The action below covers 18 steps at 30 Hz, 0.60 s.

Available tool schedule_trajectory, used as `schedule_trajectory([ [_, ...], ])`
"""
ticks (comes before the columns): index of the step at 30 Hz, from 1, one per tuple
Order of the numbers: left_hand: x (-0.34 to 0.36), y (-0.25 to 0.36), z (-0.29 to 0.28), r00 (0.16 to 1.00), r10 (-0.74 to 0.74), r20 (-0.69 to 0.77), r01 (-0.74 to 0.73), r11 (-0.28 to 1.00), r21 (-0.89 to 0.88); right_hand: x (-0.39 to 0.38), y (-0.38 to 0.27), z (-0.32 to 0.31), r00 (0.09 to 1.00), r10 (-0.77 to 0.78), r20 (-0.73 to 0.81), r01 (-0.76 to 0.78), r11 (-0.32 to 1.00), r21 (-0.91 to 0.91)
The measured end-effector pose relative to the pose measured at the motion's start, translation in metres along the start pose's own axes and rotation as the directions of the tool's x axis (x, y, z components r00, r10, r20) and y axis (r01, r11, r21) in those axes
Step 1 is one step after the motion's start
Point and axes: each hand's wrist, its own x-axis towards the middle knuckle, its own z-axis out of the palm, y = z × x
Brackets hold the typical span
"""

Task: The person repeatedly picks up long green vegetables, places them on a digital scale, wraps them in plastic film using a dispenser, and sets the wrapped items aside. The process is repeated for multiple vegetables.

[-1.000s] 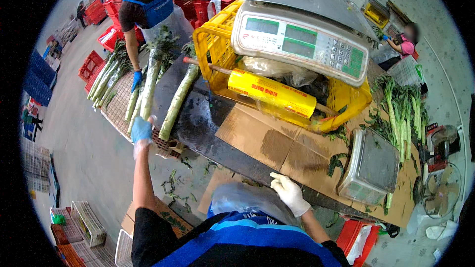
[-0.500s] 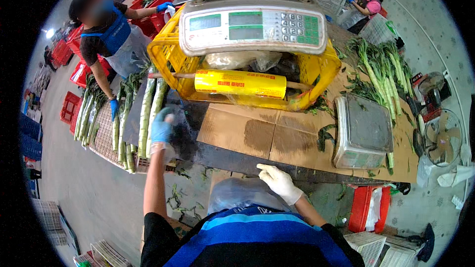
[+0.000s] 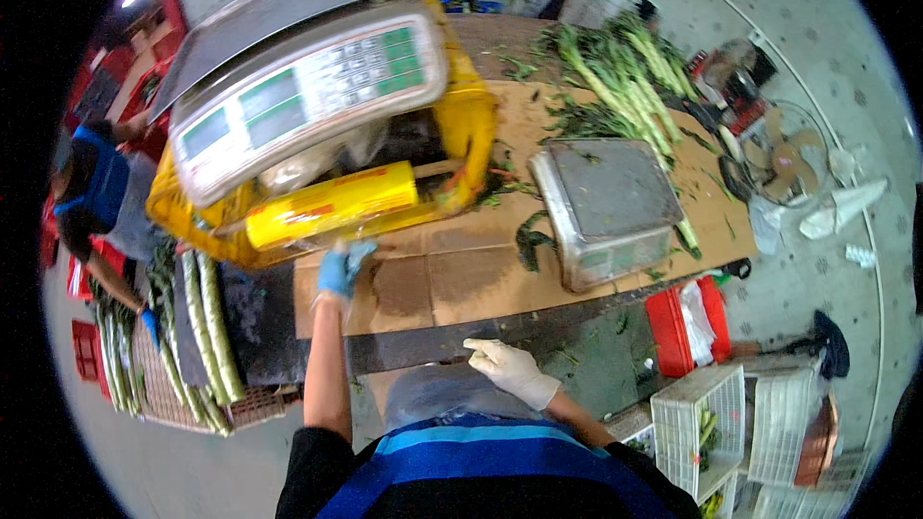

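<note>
My left hand (image 3: 342, 271), in a blue glove, is over the cardboard (image 3: 461, 274) just below a roll of yellow plastic film (image 3: 332, 204). Its fingers look apart, though slightly blurred, and nothing shows in them. In a white glove, my right hand (image 3: 511, 371) hangs at the table's near edge with fingers loosely apart, holding nothing. The film roll sits on a rod across a yellow crate (image 3: 466, 120), beneath a scale with a keypad (image 3: 308, 101). Two thick stem lettuce stalks (image 3: 213, 327) lie at the table's left end.
A smaller scale (image 3: 606, 202) stands on the cardboard, with leafy stem lettuce (image 3: 625, 86) behind it. A co-worker (image 3: 106, 192) at the left reaches toward more stalks. A fan (image 3: 790, 156), a red bin (image 3: 687, 327) and white crates (image 3: 697, 418) are at the right.
The view has swung to the right. My left hand has left the side of the stem lettuce stalks and come over the cardboard below the film roll. My right hand stays near the table edge.
</note>
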Motion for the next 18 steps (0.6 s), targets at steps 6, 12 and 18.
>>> schedule_trajectory([
  [6,-0.122,-0.053,0.004,0.957,-0.160,-0.243,0.202,0.967,0.158,0.010,0.022,-0.013,0.987,-0.161,-0.008,0.160,0.975,0.157],
  [12,-0.183,-0.123,-0.015,0.774,-0.296,-0.560,0.309,0.948,-0.073,0.031,0.022,-0.069,0.968,-0.224,0.109,0.219,0.974,0.052],
  [18,-0.172,-0.096,0.029,0.621,-0.358,-0.698,0.288,0.931,-0.222,0.008,0.033,-0.199,0.953,-0.304,-0.010,0.303,0.948,0.102],
])
